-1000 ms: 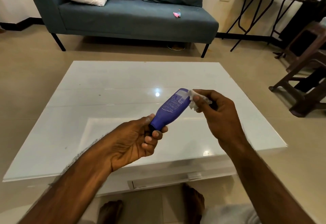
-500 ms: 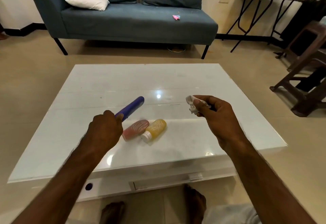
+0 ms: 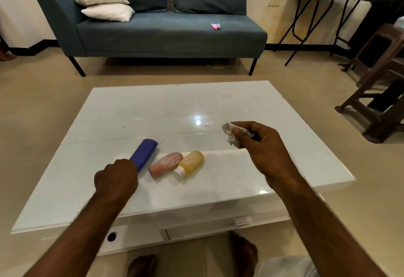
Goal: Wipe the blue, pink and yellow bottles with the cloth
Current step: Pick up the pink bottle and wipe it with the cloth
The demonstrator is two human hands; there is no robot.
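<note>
The blue bottle [image 3: 144, 154] lies on the white glass table [image 3: 240, 106], with my left hand [image 3: 115, 181] closed over its near end. Just to its right the pink bottle [image 3: 166, 164] and the yellow bottle [image 3: 190, 163] lie side by side, touching, caps toward me. My right hand [image 3: 260, 145] hovers above the table to the right of the bottles, pinching a small crumpled white cloth [image 3: 230, 133] between thumb and fingers.
A blue sofa [image 3: 166, 32] with two pillows [image 3: 105, 3] stands beyond the table. A dark folding table [image 3: 323, 14] and wooden chairs [image 3: 380, 84] are at the right. My feet [image 3: 242, 252] rest below the table's near edge.
My left hand has lowered the blue bottle from mid-air down onto the table left of the pink bottle. My right hand with the cloth has parted from the bottle and stays raised.
</note>
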